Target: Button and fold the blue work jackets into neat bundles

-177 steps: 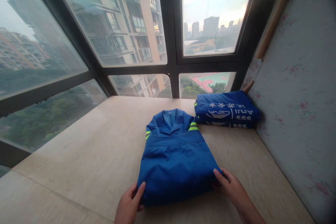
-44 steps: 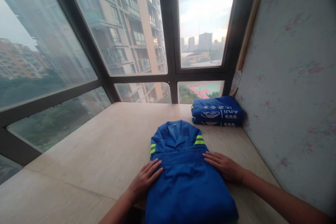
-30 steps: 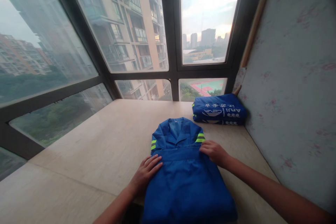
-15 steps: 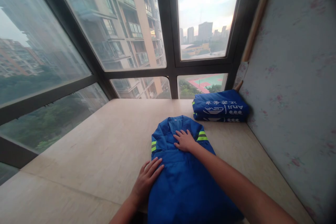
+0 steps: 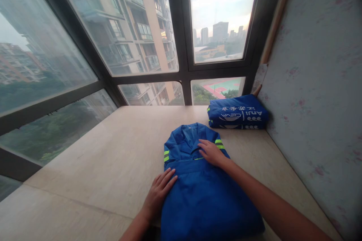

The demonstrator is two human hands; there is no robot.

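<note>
A blue jacket (image 5: 195, 199) with yellow-green striped bands lies partly folded on the pale stone ledge, its collar toward the window and its lower part turned up over the front. My left hand (image 5: 161, 188) rests on the jacket's left edge, fingers laid out on the cloth. Farther up, my right hand (image 5: 211, 152) lies on the right side of the chest, near the striped sleeve, with its fingers spread and nothing gripped. The palms and the underside of the jacket are hidden.
Folded blue garments (image 5: 237, 113) with white lettering are stacked at the back right, against the flowered wall (image 5: 316, 120). Dark window frames (image 5: 147, 80) border the pale ledge (image 5: 96, 158) at the back and left.
My right hand has slid right and slightly down, away from the collar opening. The jacket's upturned part lies a little higher at the right. My left hand has hardly moved.
</note>
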